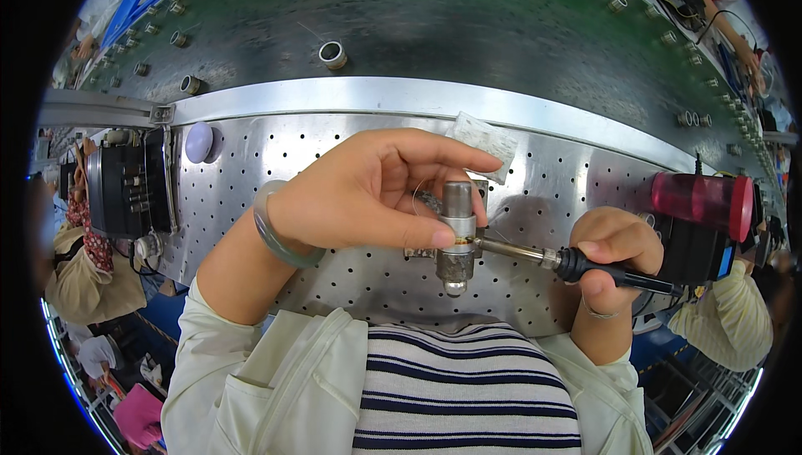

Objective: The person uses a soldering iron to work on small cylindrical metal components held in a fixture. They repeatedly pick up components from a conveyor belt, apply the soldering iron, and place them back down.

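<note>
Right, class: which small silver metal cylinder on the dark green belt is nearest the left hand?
The hollow silver metal cylinder directly beyond the left hand, looking largest; the others on the dark green belt are farther left, right or away.

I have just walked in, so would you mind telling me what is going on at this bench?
A person is working over a perforated metal bench. The left hand grips a metal cylinder, while the right hand holds a soldering iron with its tip at the cylinder's middle band; I can't tell whether they touch. Beyond the bench, small metal rings stand or lie on a dark green belt.
</note>
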`<state>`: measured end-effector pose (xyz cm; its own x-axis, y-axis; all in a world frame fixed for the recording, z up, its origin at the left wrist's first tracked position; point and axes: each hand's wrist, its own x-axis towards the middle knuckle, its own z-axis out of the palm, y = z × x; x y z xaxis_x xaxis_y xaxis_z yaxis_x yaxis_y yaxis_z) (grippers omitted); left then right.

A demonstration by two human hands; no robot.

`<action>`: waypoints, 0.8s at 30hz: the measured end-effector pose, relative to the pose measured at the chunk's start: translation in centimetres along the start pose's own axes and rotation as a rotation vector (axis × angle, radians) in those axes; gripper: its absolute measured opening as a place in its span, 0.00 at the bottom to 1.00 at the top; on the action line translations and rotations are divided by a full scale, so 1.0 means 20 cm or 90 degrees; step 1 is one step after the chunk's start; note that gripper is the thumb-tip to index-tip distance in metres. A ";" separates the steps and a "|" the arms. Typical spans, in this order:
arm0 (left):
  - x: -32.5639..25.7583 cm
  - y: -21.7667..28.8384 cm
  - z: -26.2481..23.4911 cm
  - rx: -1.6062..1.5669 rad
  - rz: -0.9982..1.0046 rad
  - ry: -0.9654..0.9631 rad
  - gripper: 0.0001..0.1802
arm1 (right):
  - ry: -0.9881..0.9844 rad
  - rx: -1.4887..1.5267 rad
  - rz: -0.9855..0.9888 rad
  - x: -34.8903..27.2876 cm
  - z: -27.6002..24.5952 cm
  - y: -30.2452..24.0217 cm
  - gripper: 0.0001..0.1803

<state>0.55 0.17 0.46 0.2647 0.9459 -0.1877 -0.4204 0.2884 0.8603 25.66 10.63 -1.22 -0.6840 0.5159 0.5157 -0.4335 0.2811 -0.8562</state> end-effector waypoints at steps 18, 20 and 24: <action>0.01 -0.06 -0.06 -0.054 -0.047 -0.007 0.40 | 0.083 0.101 0.044 -0.01 0.04 0.01 0.12; 0.01 -0.07 -0.06 -0.053 -0.044 0.005 0.41 | 0.078 0.081 0.047 -0.01 0.04 0.00 0.12; 0.00 -0.05 -0.05 -0.054 -0.055 0.006 0.41 | 0.107 0.048 0.071 -0.02 0.03 -0.01 0.11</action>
<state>0.12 0.10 -0.99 0.2951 0.9180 -0.2650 -0.4688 0.3808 0.7970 25.74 9.84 -1.23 -0.6259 0.6698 0.3994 -0.4074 0.1559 -0.8999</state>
